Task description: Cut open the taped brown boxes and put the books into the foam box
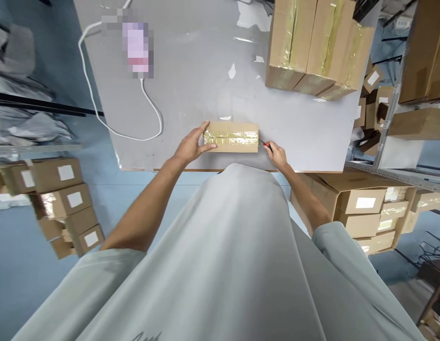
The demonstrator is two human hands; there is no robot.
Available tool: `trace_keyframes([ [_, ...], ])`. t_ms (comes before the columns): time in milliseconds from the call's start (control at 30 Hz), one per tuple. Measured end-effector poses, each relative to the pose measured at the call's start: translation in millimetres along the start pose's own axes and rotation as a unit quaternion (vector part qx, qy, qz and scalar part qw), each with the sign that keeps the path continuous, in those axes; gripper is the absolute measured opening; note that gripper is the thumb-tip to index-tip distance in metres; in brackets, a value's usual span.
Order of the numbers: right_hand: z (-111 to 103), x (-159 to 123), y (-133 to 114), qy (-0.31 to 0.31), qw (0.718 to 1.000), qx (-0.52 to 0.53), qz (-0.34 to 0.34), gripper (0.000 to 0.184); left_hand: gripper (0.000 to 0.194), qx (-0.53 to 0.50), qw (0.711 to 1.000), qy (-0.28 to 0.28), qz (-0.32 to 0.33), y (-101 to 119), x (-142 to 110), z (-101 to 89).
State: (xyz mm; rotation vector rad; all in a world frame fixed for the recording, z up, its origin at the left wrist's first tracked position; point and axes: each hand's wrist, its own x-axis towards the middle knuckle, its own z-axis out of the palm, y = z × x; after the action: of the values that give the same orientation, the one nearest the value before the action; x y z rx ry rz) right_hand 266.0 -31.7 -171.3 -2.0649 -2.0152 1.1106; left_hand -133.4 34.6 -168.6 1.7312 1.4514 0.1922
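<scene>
A small cardboard box lies near the front edge of the grey table, with shiny, yellowish clear tape running along its top. My left hand grips its left end, thumb on the near side and fingers at the far corner. In my right hand is a small utility knife with red and black on its handle. Its thin dark tip points at the right end of the box; whether it touches the cardboard I cannot tell. My palm hides most of the handle.
Taped cartons stand at the table's back right. A white cable runs from a blurred pink device at the back left. Stacked boxes are on the left, and a large open carton holding boxes is at the lower right.
</scene>
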Motion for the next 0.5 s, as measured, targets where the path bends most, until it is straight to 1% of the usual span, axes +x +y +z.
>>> trace_keyframes([
  [67, 5.5, 1.9, -2.3, 0.042, 0.998, 0.036, 0.01, 0.04, 0.128, -0.021, 1.0, 0.002, -0.012, -8.1, -1.2, -4.7],
  [167, 11.6, 7.4, -16.0, 0.097, 0.987, 0.118, 0.041, 0.056, 0.133, -0.076, 0.996, 0.003, -0.042, -29.6, -3.7, -13.0],
  [267, 18.7, 13.7, -46.6, 0.097, 0.969, 0.22, 0.056, 0.075, 0.134, -0.125, 0.99, 0.007, -0.062, -51.4, -6.7, -19.9],
  [333, 18.6, 14.5, -72.8, 0.095, 0.96, 0.255, 0.063, 0.084, 0.133, -0.153, 0.986, 0.008, -0.068, -59.1, -9.3, -21.0],
  [400, 10.2, 10.3, -97.3, 0.122, 0.959, 0.247, 0.06, 0.087, 0.133, -0.18, 0.982, 0.005, -0.065, -58.6, -11.3, -16.5],
  [500, -16.3, -3.5, -122.2, 0.202, 0.964, 0.169, 0.023, 0.081, 0.138, -0.244, 0.969, -0.01, -0.041, -43.2, -7.1, 3.3],
])
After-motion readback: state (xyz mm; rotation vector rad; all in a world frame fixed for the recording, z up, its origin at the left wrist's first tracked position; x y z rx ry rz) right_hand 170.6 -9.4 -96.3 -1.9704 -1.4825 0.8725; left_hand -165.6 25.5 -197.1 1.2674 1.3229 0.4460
